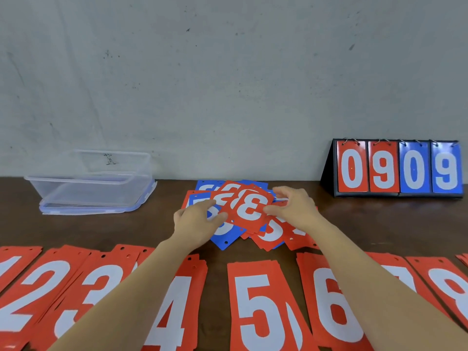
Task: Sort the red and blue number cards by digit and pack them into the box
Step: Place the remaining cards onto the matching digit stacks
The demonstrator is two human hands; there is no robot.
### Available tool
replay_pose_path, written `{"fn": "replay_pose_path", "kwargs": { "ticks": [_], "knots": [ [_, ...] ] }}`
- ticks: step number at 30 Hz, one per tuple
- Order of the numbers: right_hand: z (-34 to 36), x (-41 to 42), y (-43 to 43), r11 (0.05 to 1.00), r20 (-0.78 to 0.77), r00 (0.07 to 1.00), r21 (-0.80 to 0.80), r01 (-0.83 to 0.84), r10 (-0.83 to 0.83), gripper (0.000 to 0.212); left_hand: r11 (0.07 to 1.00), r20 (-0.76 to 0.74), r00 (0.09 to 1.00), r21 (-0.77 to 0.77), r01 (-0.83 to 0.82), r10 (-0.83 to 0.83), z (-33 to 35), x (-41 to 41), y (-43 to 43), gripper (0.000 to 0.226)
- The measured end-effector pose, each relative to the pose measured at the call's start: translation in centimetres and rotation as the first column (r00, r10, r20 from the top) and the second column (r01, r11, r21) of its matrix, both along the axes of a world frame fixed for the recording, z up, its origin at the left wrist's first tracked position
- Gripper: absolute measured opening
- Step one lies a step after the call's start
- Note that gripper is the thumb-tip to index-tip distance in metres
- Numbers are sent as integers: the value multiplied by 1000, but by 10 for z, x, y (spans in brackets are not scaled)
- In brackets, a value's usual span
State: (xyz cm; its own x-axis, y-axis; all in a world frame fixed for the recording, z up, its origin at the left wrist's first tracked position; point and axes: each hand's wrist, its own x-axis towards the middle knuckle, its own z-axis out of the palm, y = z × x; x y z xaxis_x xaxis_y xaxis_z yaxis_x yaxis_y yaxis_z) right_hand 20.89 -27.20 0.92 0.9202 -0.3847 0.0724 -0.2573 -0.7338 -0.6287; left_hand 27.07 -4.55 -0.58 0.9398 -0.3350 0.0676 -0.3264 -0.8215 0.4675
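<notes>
Because the red 3 card (250, 209) looks thin and slick, the right hand (295, 210) pinches its edge with its fingers; whether the left hand (198, 221) grips, I cannot tell.

Wall (228, 72) at back: pale grey-green, flat, w/ scattered dark scuffs, e.g. one upper right (352, 46) and a small one top centre (188, 29). Small dark scribble (110, 159) low on the left part of the wall. Table (379, 224): dark brown wood grain, its far edge butts against the wall. Flip scoreboard (397, 168) far right on the table, close to the wall: black tent-shaped stand, sloped black side (328, 171) facing left, 4 panels hung on metal rings (347, 141) along the top. L to R they read red 0, red 9, blue 0, blue 9, digits white.
</notes>
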Motion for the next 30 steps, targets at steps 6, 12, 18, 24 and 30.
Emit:
{"fn": "replay_pose_path", "kwargs": {
  "ticks": [6, 12, 18, 24, 30],
  "knots": [
    [2, 35, 11, 996, -218, 975, -76, -53, 35, 103, 996, 14, 997, 53, 69, -70, -5, 2, -2, 78],
    [-2, 48, 3, 990, -191, 978, -98, -98, 78, 93, 996, 17, 997, 48, 77, -78, -8, 4, -4, 89],
    [-1, 38, -21, 997, -98, 993, -25, 69, -71, 42, 998, -19, 999, -48, 45, -46, -9, 6, 0, 89],
    [-2, 5, -41, 950, -31, 973, 212, 229, -228, 13, 988, 3, 1000, -154, -27, 28, -3, 6, 11, 76],
    [11, -11, -27, 648, 41, 951, 741, 176, -305, 26, 811, -97, 995, -580, -73, 20, 20, -11, -14, 43]
  ]
}}
